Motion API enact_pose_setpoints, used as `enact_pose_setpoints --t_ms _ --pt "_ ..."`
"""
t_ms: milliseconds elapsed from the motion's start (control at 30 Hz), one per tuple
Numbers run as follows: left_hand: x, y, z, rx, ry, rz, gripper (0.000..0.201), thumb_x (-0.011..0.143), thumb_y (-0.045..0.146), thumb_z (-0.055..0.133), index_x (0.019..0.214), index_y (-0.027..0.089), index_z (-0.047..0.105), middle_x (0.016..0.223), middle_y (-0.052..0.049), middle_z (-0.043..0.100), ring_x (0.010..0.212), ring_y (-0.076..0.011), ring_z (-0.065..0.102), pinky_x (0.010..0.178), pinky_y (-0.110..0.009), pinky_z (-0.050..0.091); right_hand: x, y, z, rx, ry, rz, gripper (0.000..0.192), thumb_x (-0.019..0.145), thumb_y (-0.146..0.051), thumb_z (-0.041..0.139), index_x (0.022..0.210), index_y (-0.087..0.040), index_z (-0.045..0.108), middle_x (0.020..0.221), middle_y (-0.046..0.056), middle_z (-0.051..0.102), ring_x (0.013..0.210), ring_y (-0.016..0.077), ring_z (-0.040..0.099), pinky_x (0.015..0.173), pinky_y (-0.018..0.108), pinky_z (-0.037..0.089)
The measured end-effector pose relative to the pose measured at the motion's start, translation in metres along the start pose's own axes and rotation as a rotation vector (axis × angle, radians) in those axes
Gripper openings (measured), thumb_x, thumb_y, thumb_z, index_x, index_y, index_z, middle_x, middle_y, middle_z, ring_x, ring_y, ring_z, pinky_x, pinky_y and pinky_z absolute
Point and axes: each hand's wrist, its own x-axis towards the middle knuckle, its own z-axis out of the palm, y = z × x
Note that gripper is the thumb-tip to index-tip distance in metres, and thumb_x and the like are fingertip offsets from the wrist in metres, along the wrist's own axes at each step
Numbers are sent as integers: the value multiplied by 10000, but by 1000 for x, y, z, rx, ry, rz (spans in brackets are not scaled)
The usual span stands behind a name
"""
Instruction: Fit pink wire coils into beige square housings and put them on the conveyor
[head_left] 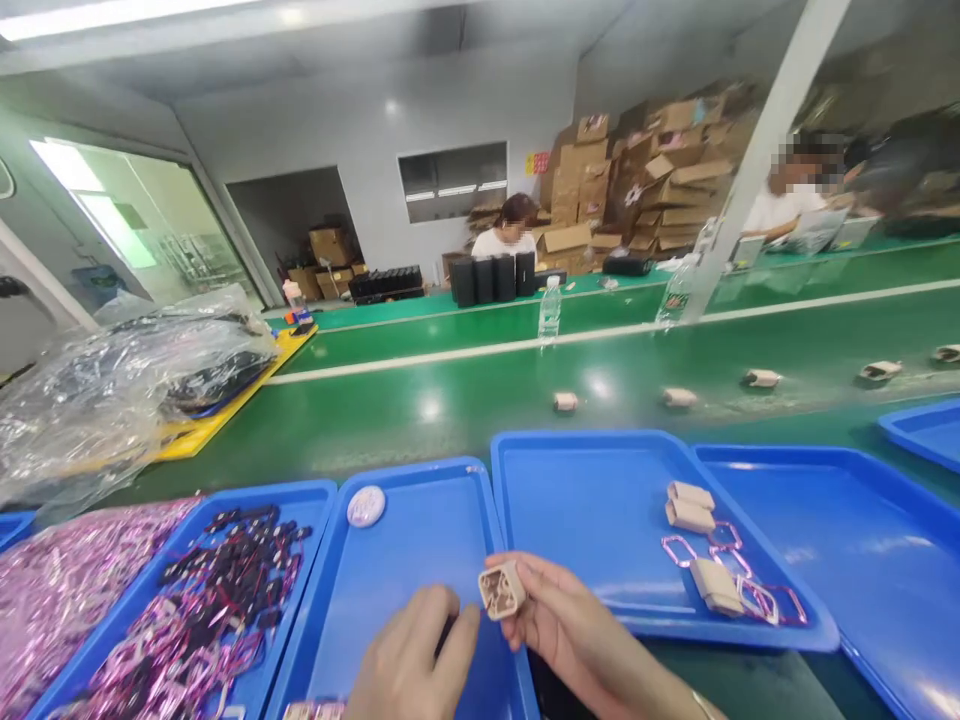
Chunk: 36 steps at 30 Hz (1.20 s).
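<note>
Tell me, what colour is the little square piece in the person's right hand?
Beige or pale tan, seen in the head view: the square piece held by the right hand.

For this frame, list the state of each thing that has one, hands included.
Beige housing: held at right fingertips, open side up.
Right hand: shut on housing.
Left hand: curled on a tray, next to housing; contents hidden.
Middle tray: holds beige pieces and pink rings.
Left tray: piled with dark and pink parts.
Bottle: upright on the belt.
Belt pieces: lying apart in a row.
</note>
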Motion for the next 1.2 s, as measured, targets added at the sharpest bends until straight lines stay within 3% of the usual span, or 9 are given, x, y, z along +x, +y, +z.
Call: enact_pose_setpoints --t_ms 133,333,500,700,900,1200 --pt "8 5 -11 -64 -25 13 306 953 100 291 931 120 596 716 -63 563 602 -151 533 505 -239 439 -12 -14 4 -27 -17 48 229 861 -341 651 960 -146 717 799 35 656 671 127 561 670 252 466" --pt "7 13 -13 -122 -10 -203 141 915 81 474 973 123 596 748 -39 517 667 -137 503 592 -244 435 -16 -13 -6 -32 4 115 242 886 -332 626 1049 -175 711 832 21 672 697 118 572 678 228 466" --pt "18 21 -11 -155 -21 -154 166 916 58 451 889 107 608 687 -27 518 607 -120 465 527 -227 395 -17 -8 -13 -59 30 129 271 888 -352 619 1081 -183 708 857 29 680 717 126 567 693 233 474" --pt "23 21 -3 -123 -159 -149 262 926 65 398 747 120 582 717 -35 527 622 -129 453 532 -240 386 -17 -4 -12 -87 31 138 246 890 -345 620 1056 -189 713 816 14 646 676 117 520 649 229 457" --pt "23 20 0 -89 -279 -152 200 928 116 438 791 139 582 756 -27 522 663 -147 463 545 -256 362 -16 -2 -11 -113 42 123 259 870 -349 647 1061 -183 705 801 13 636 650 111 500 633 223 451" --pt "30 16 4 -96 -413 -153 193 923 124 456 758 157 551 776 -20 502 675 -161 439 548 -283 312 -16 0 -17 -108 -4 129 175 905 -331 601 895 -181 690 782 0 597 671 107 475 648 208 461"
